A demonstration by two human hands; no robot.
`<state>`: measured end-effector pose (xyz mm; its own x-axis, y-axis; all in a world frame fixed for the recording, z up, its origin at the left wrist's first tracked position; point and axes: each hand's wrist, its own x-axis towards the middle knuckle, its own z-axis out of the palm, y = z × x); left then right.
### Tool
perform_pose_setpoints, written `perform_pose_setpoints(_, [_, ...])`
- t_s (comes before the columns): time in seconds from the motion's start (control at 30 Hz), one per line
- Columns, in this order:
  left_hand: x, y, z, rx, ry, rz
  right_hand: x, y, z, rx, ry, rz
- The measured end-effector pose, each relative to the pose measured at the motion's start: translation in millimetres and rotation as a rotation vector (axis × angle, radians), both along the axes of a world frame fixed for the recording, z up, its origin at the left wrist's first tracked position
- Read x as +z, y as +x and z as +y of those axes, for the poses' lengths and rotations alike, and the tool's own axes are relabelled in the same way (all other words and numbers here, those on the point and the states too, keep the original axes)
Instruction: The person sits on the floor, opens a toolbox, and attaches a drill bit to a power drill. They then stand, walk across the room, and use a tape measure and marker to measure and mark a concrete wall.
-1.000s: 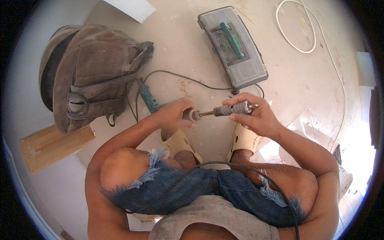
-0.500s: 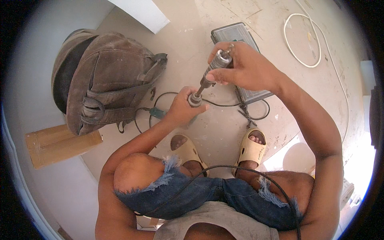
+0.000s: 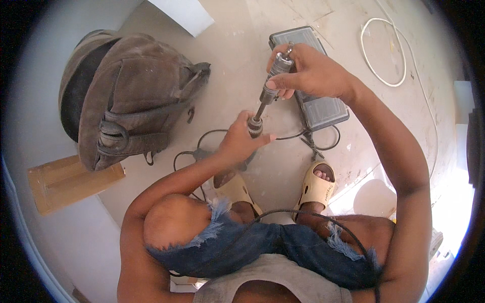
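My left hand (image 3: 238,139) is wrapped round a knurled metal chuck (image 3: 255,128), which points up and away from me. The tool body below it is mostly hidden by the hand and forearm. My right hand (image 3: 316,73) grips a dark and silver cylindrical metal attachment (image 3: 273,78), with thumb and fingers on either side. Its thin shaft runs down into the chuck's mouth, tilted toward the left hand. Behind the right hand lies a dark case with clear lids (image 3: 327,112), opened flat on the floor and partly covered by that hand.
A brown backpack (image 3: 136,96) stands at the left, with a cardboard piece (image 3: 76,182) nearer me. Black cable (image 3: 212,132) loops on the floor, and another black cord (image 3: 303,211) crosses my legs. White cable (image 3: 362,45) coils at the far right. My sandalled feet are below my hands.
Both hands have shifted slightly to the right, with the attachment's shaft still in the chuck. The right hand is slightly higher in view. The green part left of my left forearm no longer shows.
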<state>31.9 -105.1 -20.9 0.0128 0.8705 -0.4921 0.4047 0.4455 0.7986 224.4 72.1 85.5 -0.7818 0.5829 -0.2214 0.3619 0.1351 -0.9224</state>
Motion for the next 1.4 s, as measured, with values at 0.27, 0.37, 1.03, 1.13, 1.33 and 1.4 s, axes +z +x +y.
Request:
perform_pose_setpoints(0.27, [-15,-41,7,-0.177,-0.059,-0.243,-20,13,1,-0.046,-0.191,0.128])
perform_pose_setpoints(0.37, [2,-32,12,-0.338,-0.054,-0.177,-15,12,-1,-0.017,-0.192,0.12])
perform_pose_setpoints(1.03, [-17,-30,7,-0.224,-0.124,-0.409,-29,15,-22,0.028,-0.191,0.044])
perform_pose_setpoints(1.13, [-11,-16,1,-0.144,-0.072,-0.134,-32,14,-21,0.027,-0.134,0.059])
perform_pose_setpoints(1.33, [-15,-20,5,-0.128,-0.092,-0.232,-39,16,-23,-0.065,-0.152,0.098])
perform_pose_setpoints(1.4, [-18,-20,3,-0.156,-0.034,-0.241,-50,20,-22,-0.065,-0.187,0.102])
